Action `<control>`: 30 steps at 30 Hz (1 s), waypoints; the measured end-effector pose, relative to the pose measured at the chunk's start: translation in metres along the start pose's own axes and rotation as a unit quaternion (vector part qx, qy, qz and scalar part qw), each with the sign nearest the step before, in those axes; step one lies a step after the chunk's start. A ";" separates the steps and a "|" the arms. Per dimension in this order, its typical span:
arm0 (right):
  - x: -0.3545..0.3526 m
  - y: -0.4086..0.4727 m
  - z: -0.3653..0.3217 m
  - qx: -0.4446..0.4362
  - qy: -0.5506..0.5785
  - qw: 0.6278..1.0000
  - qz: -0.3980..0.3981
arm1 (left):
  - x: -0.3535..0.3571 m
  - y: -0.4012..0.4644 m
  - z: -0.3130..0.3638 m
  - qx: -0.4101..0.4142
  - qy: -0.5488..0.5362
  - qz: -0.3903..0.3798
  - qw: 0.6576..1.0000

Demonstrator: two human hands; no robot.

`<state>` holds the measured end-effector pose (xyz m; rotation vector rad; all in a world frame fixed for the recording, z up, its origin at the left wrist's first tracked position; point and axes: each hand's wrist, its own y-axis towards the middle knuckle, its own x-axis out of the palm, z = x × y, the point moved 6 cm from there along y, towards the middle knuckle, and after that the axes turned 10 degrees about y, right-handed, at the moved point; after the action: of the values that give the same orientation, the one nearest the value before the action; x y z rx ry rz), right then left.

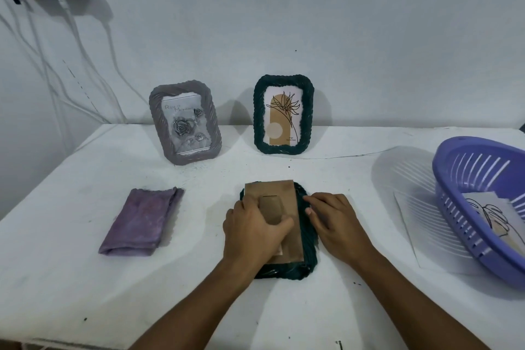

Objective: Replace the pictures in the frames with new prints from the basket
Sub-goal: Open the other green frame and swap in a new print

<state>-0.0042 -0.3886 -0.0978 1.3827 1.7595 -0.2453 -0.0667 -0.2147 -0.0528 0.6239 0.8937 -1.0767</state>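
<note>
Currently a dark green woven frame (302, 241) lies face down at table (71, 278) centre-front, brown cardboard backing (287, 196) up, w/ easel stand flap (270, 209) in the middle. L hand (252, 231) lies over the backing, fingers curled, thumb hooked round the flap's lower end — looks like a hold on the flap. R hand (331, 217) rests on the frame's right rim, fingers fairly straight, tips at the seam btwn backing and weave; grips nothing that I can see. Judgement: frame light, rim stiff-ish but textured, so good purchase; backing thin card, bends or creases easily — lift by the flap or an edge, not mid-panel. If there is glass under it (hidden), treat as fragile. Beyond, near the wall: grey woven frame (184, 122) w/ rose print, and second dark green frame (283, 114) w/ line-art plant print, both upright, well apart. Left of work: folded purple cloth (140, 221). Far right: lilac slotted basket (454, 167), prints (483, 207) inside; white sheet (409, 224) partly under it.
</note>
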 end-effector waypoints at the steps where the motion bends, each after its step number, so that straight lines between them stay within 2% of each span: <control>1: 0.000 0.000 0.000 0.001 -0.001 1.000 0.000 | -0.004 0.000 -0.001 -0.003 -0.015 -0.002 1.000; 5: -0.001 0.000 -0.003 0.008 -0.003 1.000 0.001 | -0.024 0.002 -0.007 -0.006 -0.080 0.000 0.997; 12: -0.002 0.000 -0.006 0.020 -0.006 1.000 -0.012 | -0.049 0.016 -0.039 -0.045 -0.096 -0.005 0.994; 18: -0.008 0.001 -0.008 0.028 0.052 0.998 0.018 | -0.061 0.032 -0.081 -0.067 -0.048 -0.002 0.997; 22: -0.009 0.002 -0.017 0.049 0.037 0.998 0.031 | -0.055 0.035 -0.099 -0.084 -0.030 -0.015 0.996; 30: -0.003 0.003 -0.033 0.106 -0.027 0.992 -0.059 | -0.055 0.035 -0.109 -0.082 0.074 -0.017 0.994</control>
<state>-0.0180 -0.3691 -0.0746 1.4078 1.8128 -0.5429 -0.0782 -0.0888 -0.0610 0.5574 1.1141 -0.9846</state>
